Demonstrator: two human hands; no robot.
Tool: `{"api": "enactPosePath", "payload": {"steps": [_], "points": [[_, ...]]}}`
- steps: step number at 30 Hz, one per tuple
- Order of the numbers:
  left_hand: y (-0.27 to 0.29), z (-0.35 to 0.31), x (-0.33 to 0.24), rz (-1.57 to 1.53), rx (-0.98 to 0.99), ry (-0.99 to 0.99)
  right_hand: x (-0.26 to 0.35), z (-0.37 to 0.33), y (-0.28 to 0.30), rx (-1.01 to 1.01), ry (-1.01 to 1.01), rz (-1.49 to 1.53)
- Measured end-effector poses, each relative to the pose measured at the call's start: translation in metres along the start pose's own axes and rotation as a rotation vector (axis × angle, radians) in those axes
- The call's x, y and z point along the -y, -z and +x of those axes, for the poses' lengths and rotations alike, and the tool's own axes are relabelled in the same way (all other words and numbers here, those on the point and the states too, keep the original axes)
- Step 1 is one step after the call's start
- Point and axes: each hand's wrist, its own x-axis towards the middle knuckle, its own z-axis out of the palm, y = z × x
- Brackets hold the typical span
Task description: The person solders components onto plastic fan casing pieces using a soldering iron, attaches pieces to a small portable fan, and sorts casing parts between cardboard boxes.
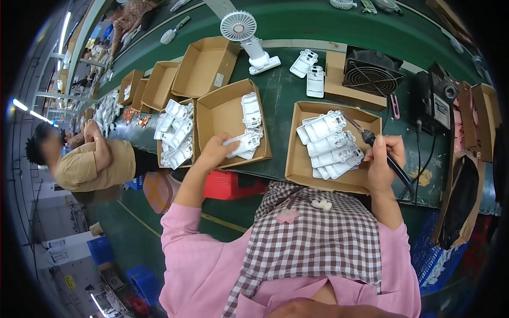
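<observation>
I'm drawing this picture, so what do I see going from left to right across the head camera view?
Co-worker in a tan shirt, left pile of white plastic casings, left hand, right pile of white plastic casings, right hand, black box-shaped device.

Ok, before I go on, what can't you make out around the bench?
In the head view:
Held casing: partly hidden by the left hand.
Soldering iron: part of its grip hidden by the right hand.
White casings in the right box: lower ones covered by those on top.
Copper-coloured parts: too small to identify.
Far fan: cut off by the top edge.
</observation>
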Motion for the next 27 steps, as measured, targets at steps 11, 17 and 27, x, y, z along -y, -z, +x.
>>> {"api": "enactPosePath", "payload": {"steps": [11,17,27], "points": [[-0.018,0.002,-0.037,-0.224,0.190,-0.080,-0.002,0.002,0.000,0.012,-0.028,-0.031],[0.031,0.001,-0.064,0.654,0.142,-0.183,-0.002,0.002,0.001,0.024,-0.027,-0.048],[0.022,0.028,-0.096,1.093,-0.036,-0.869,-0.002,0.001,0.002,0.018,-0.028,-0.045]]}}
